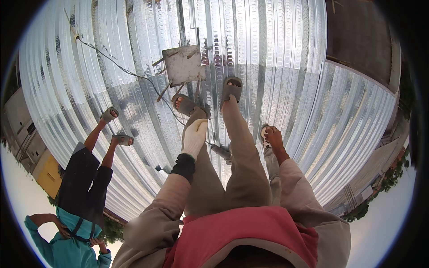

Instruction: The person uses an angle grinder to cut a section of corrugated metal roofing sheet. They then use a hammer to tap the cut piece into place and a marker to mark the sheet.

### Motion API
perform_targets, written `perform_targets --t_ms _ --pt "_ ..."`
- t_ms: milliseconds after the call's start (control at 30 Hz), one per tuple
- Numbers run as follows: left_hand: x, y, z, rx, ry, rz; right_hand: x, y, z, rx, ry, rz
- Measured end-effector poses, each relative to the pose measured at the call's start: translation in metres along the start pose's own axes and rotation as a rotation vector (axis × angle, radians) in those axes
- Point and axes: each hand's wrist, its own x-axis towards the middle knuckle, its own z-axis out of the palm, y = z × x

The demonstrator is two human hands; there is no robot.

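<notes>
My left hand (195, 135) wears a whitish knitted glove with a dark cuff. It hangs in front of my left shin with its fingers closed; what they hold, if anything, is hidden. Just right of it is a dark grey cylindrical tool (220, 153) with a thin rod at its left end. My bare right hand (275, 137), beyond my right leg, has its fingers curled against a pale object (265, 133) I cannot identify. Greyish-tan fabric (271, 166) shows below that hand. Ahead of my left foot lies a square metal plate (184, 65) with several rusty rods around it.
I stand in sandals on ribbed, shiny metal sheeting (295, 107). A dark cable (120, 67) crosses it from the upper left toward my left foot. At the left stands another person (76, 228) in a teal top and sandals. A dark surface (359, 40) borders the sheeting at the upper right.
</notes>
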Motion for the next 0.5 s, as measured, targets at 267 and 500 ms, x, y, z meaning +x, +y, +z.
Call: perform_targets --t_ms 267,500 --pt "0.051 0.097 -0.052 0.433 0.248 0.193 -0.011 0.057 -0.013 0.014 -0.122 0.092" --pt "0.161 0.099 -0.073 0.777 0.208 0.241 -0.01 0.05 0.009 -0.029 -0.222 0.066"
